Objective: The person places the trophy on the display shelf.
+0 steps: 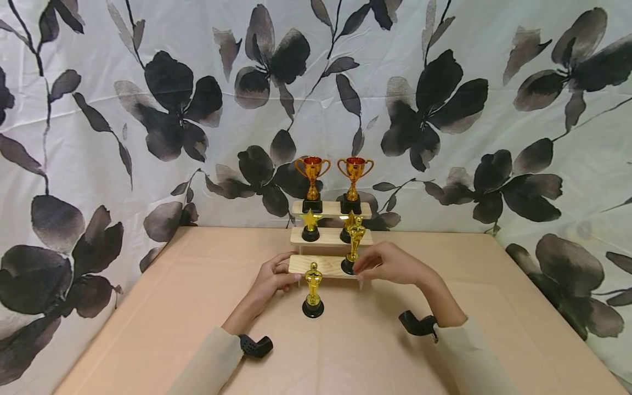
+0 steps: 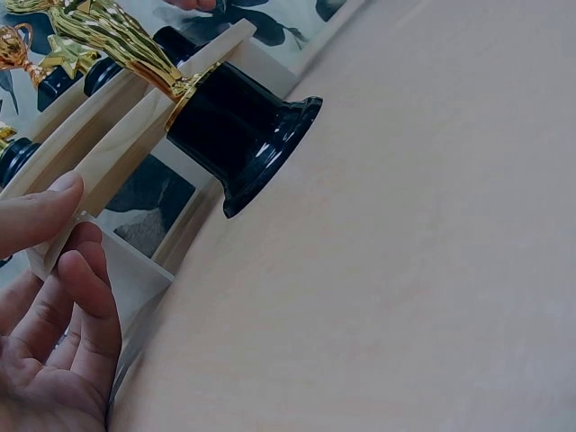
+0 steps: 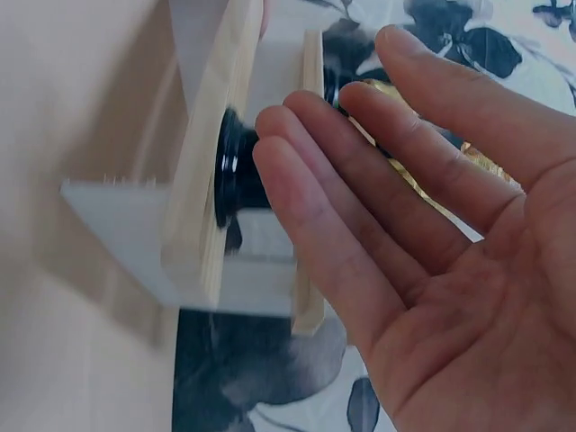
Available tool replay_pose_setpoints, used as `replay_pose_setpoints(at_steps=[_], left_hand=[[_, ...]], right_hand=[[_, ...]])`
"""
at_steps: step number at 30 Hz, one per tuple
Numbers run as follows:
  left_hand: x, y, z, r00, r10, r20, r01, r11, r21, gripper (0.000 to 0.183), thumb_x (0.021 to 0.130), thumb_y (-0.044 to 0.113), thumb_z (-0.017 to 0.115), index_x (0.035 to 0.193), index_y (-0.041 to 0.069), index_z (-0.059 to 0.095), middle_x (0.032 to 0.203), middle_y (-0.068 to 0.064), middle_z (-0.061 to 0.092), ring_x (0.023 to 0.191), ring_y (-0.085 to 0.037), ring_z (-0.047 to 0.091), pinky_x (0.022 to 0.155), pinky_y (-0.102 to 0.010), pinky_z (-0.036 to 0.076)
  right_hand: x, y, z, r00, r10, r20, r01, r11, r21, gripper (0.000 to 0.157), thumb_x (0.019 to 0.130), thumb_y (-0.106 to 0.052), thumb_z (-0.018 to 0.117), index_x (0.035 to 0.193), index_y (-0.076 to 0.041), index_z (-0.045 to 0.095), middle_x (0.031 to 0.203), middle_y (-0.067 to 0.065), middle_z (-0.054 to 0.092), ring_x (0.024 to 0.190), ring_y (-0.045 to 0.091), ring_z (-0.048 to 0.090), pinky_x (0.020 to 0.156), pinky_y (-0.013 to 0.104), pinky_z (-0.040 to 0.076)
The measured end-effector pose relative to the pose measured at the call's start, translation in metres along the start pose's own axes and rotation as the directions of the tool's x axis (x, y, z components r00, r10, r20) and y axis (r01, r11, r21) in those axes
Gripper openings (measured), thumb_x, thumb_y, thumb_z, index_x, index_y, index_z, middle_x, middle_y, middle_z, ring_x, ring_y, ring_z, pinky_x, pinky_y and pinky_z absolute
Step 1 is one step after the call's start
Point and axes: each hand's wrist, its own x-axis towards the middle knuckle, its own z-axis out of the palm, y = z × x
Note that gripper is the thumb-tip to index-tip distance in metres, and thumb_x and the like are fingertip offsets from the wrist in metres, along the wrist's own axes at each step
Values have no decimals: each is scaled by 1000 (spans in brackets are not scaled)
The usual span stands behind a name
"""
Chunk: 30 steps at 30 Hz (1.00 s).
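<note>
A small three-tier wooden stand [image 1: 316,264] with pale side supports is at the middle of the table. My left hand [image 1: 274,274] pinches the left end of its lowest shelf, thumb on top and fingers underneath, as the left wrist view shows. On that shelf's right end stands a gold figure trophy [image 1: 355,241] with a black base. My right hand [image 1: 392,263] is beside this base, fingers nearly straight; in the right wrist view the fingertips cover part of the base [image 3: 236,171], and contact is unclear. Another gold figure trophy [image 1: 313,285] stands upright on the table before the stand.
Two star trophies, the left one [image 1: 310,221] plainer to see, occupy the middle shelf. On the top shelf are two gold cup trophies [image 1: 312,170] with black bases. A floral cloth [image 1: 345,93] hangs behind the peach-coloured table [image 1: 207,263].
</note>
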Motion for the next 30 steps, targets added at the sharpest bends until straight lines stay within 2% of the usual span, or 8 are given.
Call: replay_pose_setpoints(at_steps=[9, 13, 17, 21, 25, 30], left_hand=[[2, -2, 0, 1000, 2, 5, -2, 1000, -4, 72, 89, 7, 77, 154, 6, 45, 83, 5, 66, 66, -12, 54, 61, -23, 48], [1, -2, 0, 1000, 3, -3, -3, 1000, -14, 71, 89, 5, 77, 153, 6, 46, 83, 5, 67, 65, -11, 53, 61, -23, 48], [0, -1, 0, 1000, 4, 0, -4, 1000, -17, 71, 89, 5, 77, 153, 6, 46, 84, 5, 67, 66, -11, 53, 61, -23, 48], [0, -1, 0, 1000, -3, 0, 3, 1000, -17, 71, 89, 6, 77, 153, 8, 46, 85, 5, 67, 67, -12, 53, 61, -23, 48], [0, -1, 0, 1000, -8, -5, 8, 1000, -21, 71, 89, 6, 78, 152, 8, 47, 86, 4, 67, 68, -12, 53, 60, -23, 48], [-1, -2, -1, 1000, -5, -6, 5, 1000, -18, 71, 89, 7, 78, 153, 9, 47, 86, 4, 67, 68, -11, 54, 60, -22, 48]], right_hand=[[8, -9, 19, 997, -20, 76, 18, 999, 26, 19, 91, -12, 78, 109, -5, 77, 107, 16, 76, 94, 17, 75, 87, 30, 60], [14, -13, 29, 992, -37, 120, 35, 999, 21, 20, 92, -5, 75, 111, 0, 75, 107, 19, 76, 95, 20, 76, 88, 29, 60], [17, -15, 39, 989, -15, 148, 8, 999, 44, 21, 92, -1, 74, 111, 5, 73, 107, 20, 75, 96, 20, 75, 87, 25, 59], [20, -16, 47, 987, -10, 158, -2, 997, 71, 23, 92, -3, 74, 114, 4, 71, 112, 24, 73, 101, 26, 75, 88, 24, 59], [23, -17, 56, 985, 2, 172, -16, 997, 78, 34, 92, -5, 76, 123, 5, 68, 120, 25, 70, 108, 36, 73, 92, 28, 59], [28, -15, 67, 988, 21, 150, -30, 998, 60, 39, 91, -9, 79, 125, 4, 64, 122, 23, 70, 110, 35, 72, 93, 31, 60]])
